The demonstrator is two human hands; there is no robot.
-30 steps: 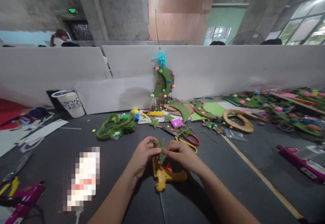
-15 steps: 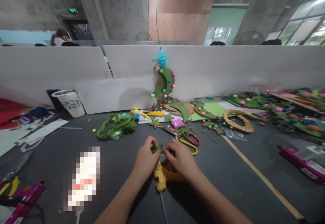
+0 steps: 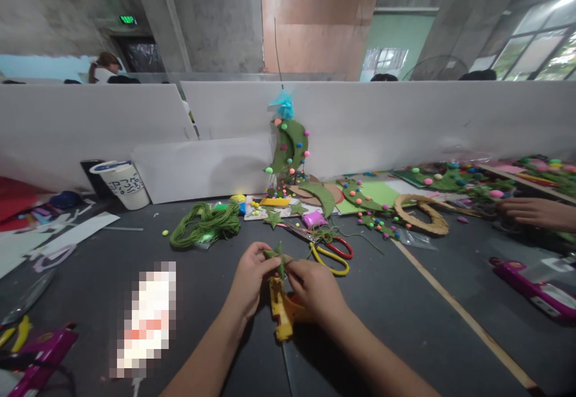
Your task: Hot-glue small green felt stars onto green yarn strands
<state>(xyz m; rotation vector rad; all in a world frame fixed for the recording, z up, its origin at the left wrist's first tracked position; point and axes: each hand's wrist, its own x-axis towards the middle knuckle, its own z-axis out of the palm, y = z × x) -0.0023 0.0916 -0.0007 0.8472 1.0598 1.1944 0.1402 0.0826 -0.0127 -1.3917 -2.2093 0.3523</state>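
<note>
A small green felt star [image 3: 280, 260] is held up between my two hands. My left hand [image 3: 252, 274] is closed, pinching the star's left side between thumb and fingers. The fingertips of my right hand [image 3: 315, 283] pinch its right edge; what lies under them is partly hidden. Just below, a yellow hot glue gun [image 3: 282, 319] lies on the dark table, partly covered by my right hand. Beyond my hands lie scissors [image 3: 330, 259] with red and yellow handles, and another green star [image 3: 272, 218].
Green yarn [image 3: 207, 224] lies to the left. A felt moon with pompoms [image 3: 290, 145] stands against the white board [image 3: 382, 127]. A wound ring [image 3: 423, 214], a magenta tool [image 3: 531, 289] and a co-worker's hand [image 3: 526, 212] are at right. A paper cup [image 3: 123, 184] stands far left.
The star has turned in my fingers and now stands more upright, showing its flat face. My hands have shifted slightly. A co-worker's hand has come in at the right.
</note>
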